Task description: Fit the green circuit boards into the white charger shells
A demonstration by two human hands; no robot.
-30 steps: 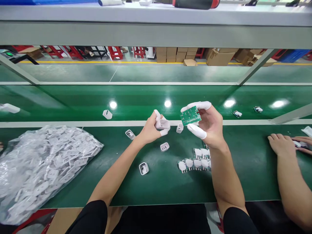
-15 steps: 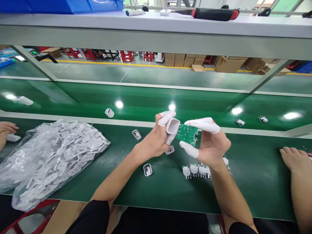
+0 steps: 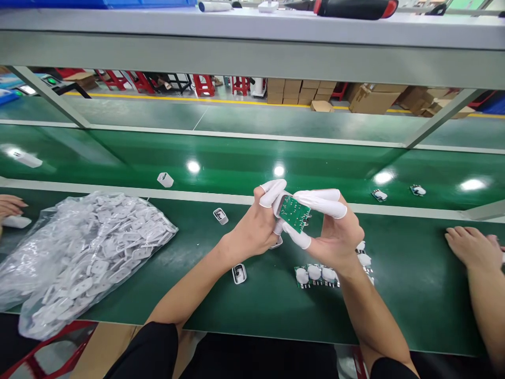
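Note:
My left hand [image 3: 258,223], in white finger cots, is closed around a white plastic housing [image 3: 279,202] whose mouth faces right. Between the cotted thumb and fingers of my right hand [image 3: 333,223] is a green circuit board [image 3: 295,213], solder side toward me. The board's left edge sits at the housing's mouth, seemingly partly inside. Under my right forearm lies a row of circuit boards with white round tops [image 3: 314,272]. Below my left hand a small white cap [image 3: 278,242] is half hidden. Two more white caps, one nearer [image 3: 239,273] and one farther [image 3: 220,216], rest on the green bench.
A clear bag of white plastic parts [image 3: 106,247] lies at left. Beyond the white strip, the green belt [image 3: 236,168] carries white housings [image 3: 165,179] and boards [image 3: 379,195]. Other people's hands rest at far left [image 3: 11,206] and right [image 3: 473,247]. A shelf [image 3: 252,58] spans overhead.
My right hand has moved left with the circuit board, bringing its edge to the mouth of the housing in my left hand. Items on the belt have shifted left.

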